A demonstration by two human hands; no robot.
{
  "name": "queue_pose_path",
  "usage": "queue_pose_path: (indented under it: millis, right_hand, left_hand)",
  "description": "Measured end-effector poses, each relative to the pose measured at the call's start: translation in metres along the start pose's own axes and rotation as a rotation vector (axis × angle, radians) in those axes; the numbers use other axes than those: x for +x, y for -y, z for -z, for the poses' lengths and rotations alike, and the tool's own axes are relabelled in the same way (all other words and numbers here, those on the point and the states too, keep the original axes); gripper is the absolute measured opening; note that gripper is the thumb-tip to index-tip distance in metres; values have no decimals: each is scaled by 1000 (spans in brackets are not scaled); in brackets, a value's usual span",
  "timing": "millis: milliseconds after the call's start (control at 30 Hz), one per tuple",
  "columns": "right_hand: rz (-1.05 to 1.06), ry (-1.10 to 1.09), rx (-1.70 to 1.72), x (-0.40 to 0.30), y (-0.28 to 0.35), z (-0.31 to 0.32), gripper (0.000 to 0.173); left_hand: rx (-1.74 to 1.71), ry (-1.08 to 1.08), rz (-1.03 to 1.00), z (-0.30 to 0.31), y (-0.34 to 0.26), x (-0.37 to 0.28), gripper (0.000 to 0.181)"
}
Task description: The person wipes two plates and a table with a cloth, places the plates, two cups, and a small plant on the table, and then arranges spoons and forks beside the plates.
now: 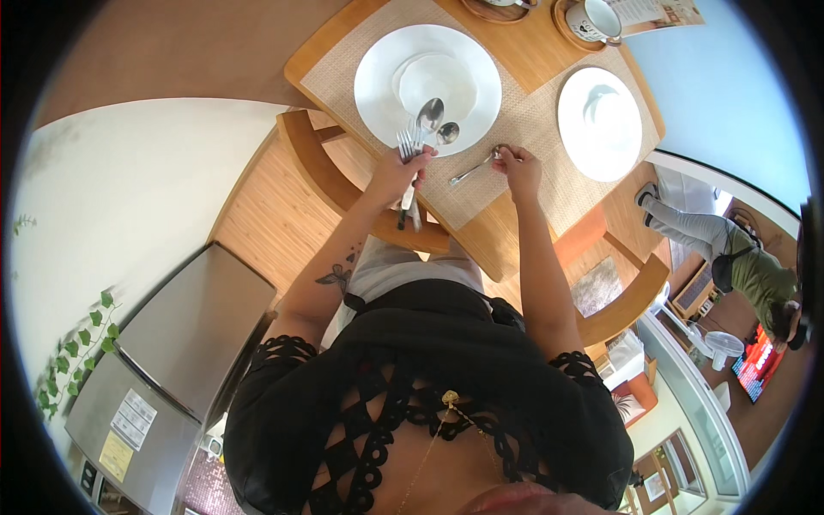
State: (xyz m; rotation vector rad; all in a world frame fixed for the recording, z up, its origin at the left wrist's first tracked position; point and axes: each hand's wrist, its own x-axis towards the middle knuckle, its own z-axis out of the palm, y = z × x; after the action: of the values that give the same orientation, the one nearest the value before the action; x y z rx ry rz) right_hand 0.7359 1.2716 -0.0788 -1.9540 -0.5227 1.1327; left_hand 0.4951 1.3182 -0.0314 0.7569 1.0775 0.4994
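Observation:
My left hand (404,172) grips a bunch of cutlery over the near edge of a large white plate (373,71). In the bunch are a metal fork (405,145), a tablespoon (430,114) and a smaller spoon (448,132). Several handles stick out below the fist. The fingertips of my right hand (523,172) pinch a teaspoon (475,171) at its bowl end, low over a woven placemat (470,199). A white bowl (439,80) sits on the large plate. To the right, another white plate (576,145) carries a pale, overexposed dish.
A mug (592,20) on a wooden saucer stands at the table's far side beside a printed sheet (663,13). Wooden chairs (322,174) (627,302) flank the near edges. A grey refrigerator (193,322) is at left. Another person (714,238) stands at right near a white fan (721,344).

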Motion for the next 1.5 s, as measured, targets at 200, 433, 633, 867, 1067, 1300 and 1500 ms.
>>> queue_pose_path:
  millis: [200, 433, 633, 867, 1067, 1300, 1500]
  right_hand:
    - [215, 37, -143, 2, 75, 12, 15]
    - [525, 139, -135, 93, 153, -105, 15]
    - [643, 89, -482, 134, 166, -230, 17]
    - [799, -159, -866, 144, 152, -252, 17]
    - [657, 92, -492, 63, 166, -194, 19]
    - [-30, 580, 318, -38, 104, -83, 28]
    - [152, 145, 590, -43, 87, 4, 31]
  left_hand:
    - [-213, -141, 24, 22, -15, -2, 18]
    - [-286, -387, -130, 96, -43, 22, 18]
    - [-300, -417, -127, 107, -37, 12, 20]
    - [-487, -342, -107, 93, -23, 9, 22]
    - [-531, -261, -175, 76, -36, 11, 24]
    - [-248, -20, -68, -10, -51, 22, 27]
    - [-370, 62, -144, -110, -19, 30, 34]
